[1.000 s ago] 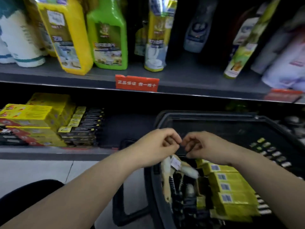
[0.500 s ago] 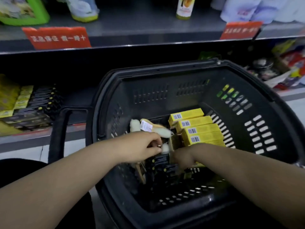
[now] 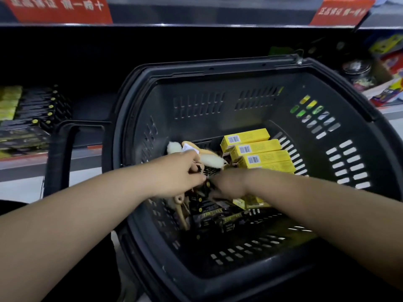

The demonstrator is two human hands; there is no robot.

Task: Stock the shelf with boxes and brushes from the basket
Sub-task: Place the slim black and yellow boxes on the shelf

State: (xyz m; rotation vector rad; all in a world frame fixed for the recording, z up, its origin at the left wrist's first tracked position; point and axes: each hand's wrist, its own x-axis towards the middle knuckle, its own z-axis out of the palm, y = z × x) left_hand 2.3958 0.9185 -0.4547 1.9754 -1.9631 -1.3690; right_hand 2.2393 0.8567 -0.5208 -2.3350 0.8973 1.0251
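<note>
Peering into the basket (image 3: 196, 129), I saw my left hand (image 3: 178, 173) curled round the wooden-handled brushes (image 3: 212, 161) lying beside the yellow boxes (image 3: 261, 147) (light, I judged, stiff handles best gripped, fluffy heads soft), while my right hand's (image 3: 229, 184) fingers were too blurred to tell.

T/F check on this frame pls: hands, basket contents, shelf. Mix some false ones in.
1. Both the left hand and the right hand are inside the basket. True.
2. The yellow boxes are stacked on the basket's left side. False: they are on its right side, with the brushes to their left.
3. The left hand has a grip on the brushes. True.
4. The basket is red. False: it is black.
5. Some black boxes lie on the shelf at left. True.
</note>
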